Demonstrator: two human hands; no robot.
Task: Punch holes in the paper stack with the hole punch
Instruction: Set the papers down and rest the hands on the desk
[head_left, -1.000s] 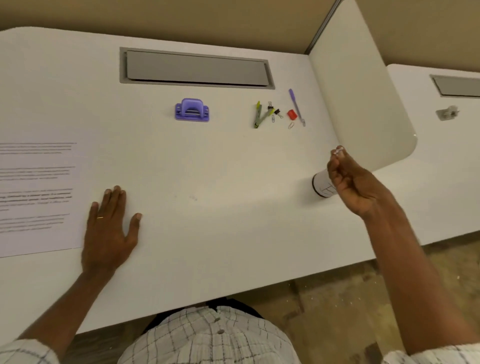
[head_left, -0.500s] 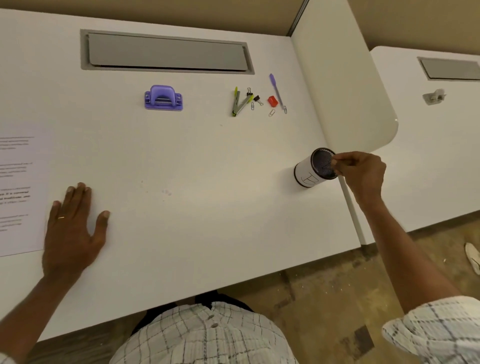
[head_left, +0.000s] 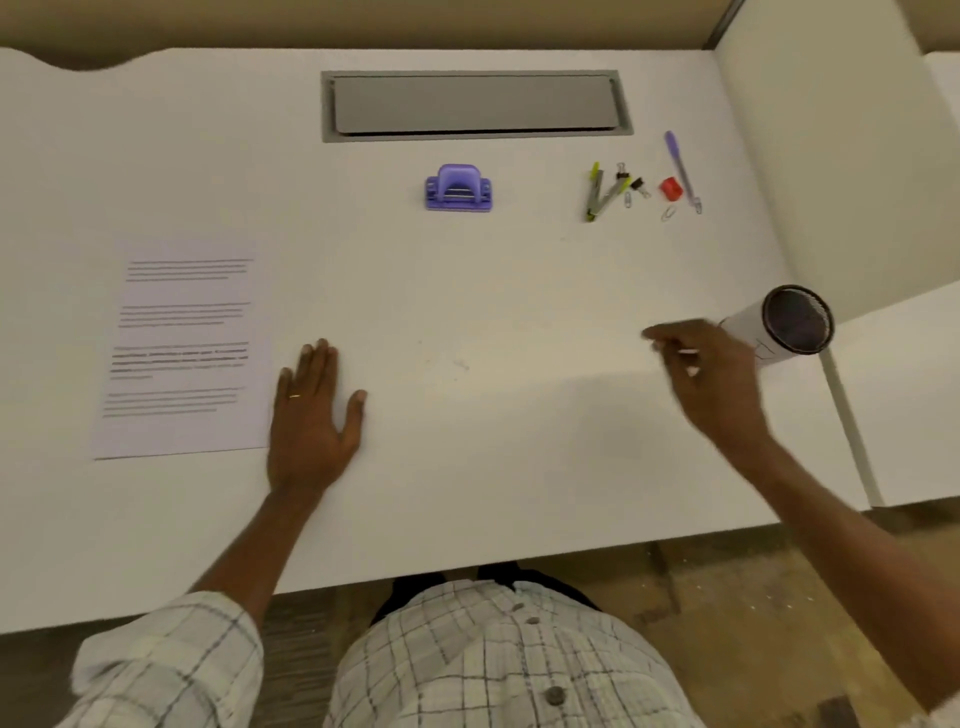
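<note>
Pre-punch: left hand (head_left: 317, 415) flat and open beside paper stack (head_left: 182, 348), right hand (head_left: 711, 379) loosely curled, apparently empty; next, reach hole punch (head_left: 458, 188) at 12 o'clock.

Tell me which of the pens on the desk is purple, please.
The purple pen, farthest right in the cluster, beside the red sharpener. The two pens left of it are grey and yellow-green.

A white desk (head_left: 519, 312) with a grey cable hatch (head_left: 475, 106) at its far edge. A white divider (head_left: 831, 156) stands right; a beige wall (head_left: 363, 23) lies beyond. Worn brown floor (head_left: 753, 597) lies near.
</note>
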